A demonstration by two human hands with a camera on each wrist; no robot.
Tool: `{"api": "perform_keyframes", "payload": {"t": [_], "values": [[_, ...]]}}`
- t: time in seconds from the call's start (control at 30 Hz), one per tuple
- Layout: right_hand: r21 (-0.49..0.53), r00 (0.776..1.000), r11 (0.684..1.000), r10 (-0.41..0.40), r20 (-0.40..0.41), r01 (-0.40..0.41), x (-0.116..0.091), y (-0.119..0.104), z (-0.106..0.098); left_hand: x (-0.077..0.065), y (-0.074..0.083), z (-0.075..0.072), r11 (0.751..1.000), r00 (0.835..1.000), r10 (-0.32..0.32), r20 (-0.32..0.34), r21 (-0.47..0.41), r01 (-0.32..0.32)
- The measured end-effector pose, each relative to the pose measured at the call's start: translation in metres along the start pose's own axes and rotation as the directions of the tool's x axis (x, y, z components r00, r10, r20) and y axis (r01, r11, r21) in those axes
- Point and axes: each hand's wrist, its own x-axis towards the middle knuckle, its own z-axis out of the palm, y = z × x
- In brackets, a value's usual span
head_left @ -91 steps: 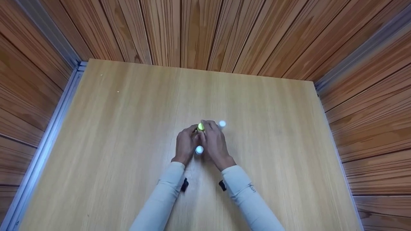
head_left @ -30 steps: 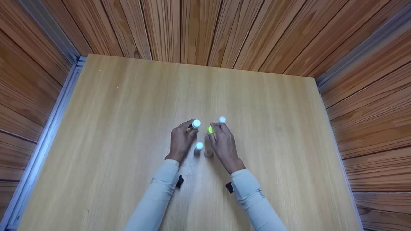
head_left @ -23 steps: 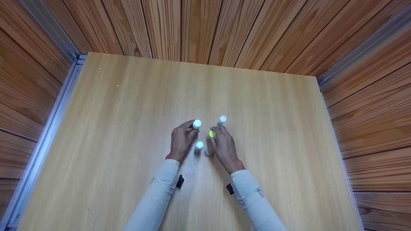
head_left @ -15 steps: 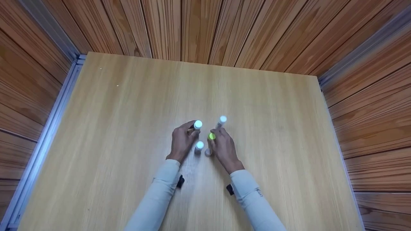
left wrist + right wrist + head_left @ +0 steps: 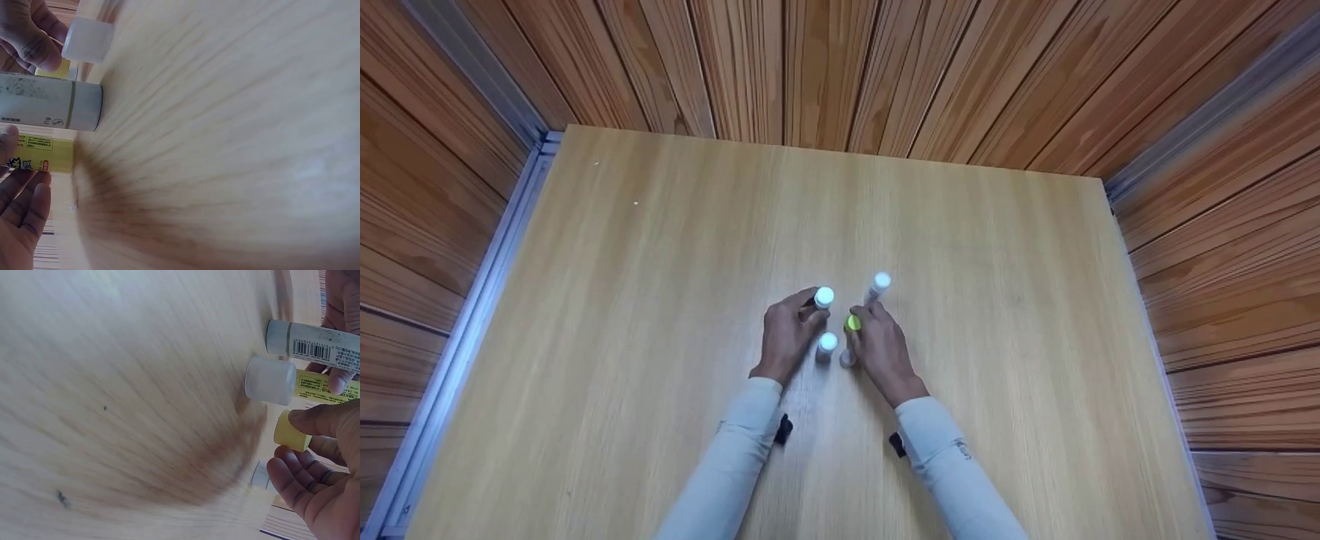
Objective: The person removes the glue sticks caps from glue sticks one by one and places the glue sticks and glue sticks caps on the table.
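My left hand (image 5: 787, 334) grips a yellow glue stick (image 5: 45, 154), whose top (image 5: 824, 297) looks white in the head view. Opposite it, my right hand (image 5: 883, 349) pinches a small yellow cap (image 5: 291, 431) between thumb and fingers, apart from the stick. Between the hands, nearer the body, a grey-white glue stick (image 5: 826, 346) stands upright on the table. Just to its right sits a translucent white cap (image 5: 271, 380). Beyond my right fingertips stands another white-topped stick (image 5: 879, 283), its lower part partly hidden by the hand.
A light wood table (image 5: 675, 285) lies beneath everything. Wood-plank walls (image 5: 825, 75) border its back and sides, with a metal rail (image 5: 472, 322) along the left edge. Black wrist devices (image 5: 784, 429) sit at the sleeves.
Three seconds ago both hands met around the yellow cap; since then they have parted, the cap leaving with my right hand. Over the last second that hand has brought the cap slightly nearer the body.
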Motion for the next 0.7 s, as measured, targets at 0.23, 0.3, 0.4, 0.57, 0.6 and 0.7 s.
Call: {"api": "perform_keyframes", "payload": {"t": [0.23,0.3,0.4,0.57,0.6,0.7], "values": [[-0.029,1.000,0.999,-0.024,0.012,0.025,0.0004,0.0011,0.0043,-0.0018,-0.0037,0.0021,1.000,1.000,0.027,-0.007,-0.005,-0.027],[-0.040,0.999,0.999,-0.032,0.006,0.032,0.0006,0.0012,0.0054,-0.0016,-0.0046,0.0020,0.999,0.999,0.042,-0.015,-0.011,-0.042],[-0.054,0.999,0.998,-0.045,-0.003,0.045,0.0007,0.0016,0.0072,-0.0013,-0.0054,0.0017,0.998,0.998,0.053,-0.022,-0.019,-0.054],[-0.054,0.999,0.997,-0.050,0.007,0.050,0.0009,0.0026,0.0088,-0.0003,-0.0042,0.0011,1.000,1.000,0.015,0.002,0.005,-0.015],[-0.060,0.998,0.997,-0.055,0.007,0.056,0.0008,0.0030,0.0090,-0.0001,-0.0039,0.0011,1.000,1.000,0.008,0.007,0.007,-0.008],[-0.071,0.997,0.995,-0.072,0.007,0.072,0.0005,0.0042,0.0095,0.0007,-0.0028,0.0011,1.000,1.000,-0.001,0.011,0.007,0.001]]}}
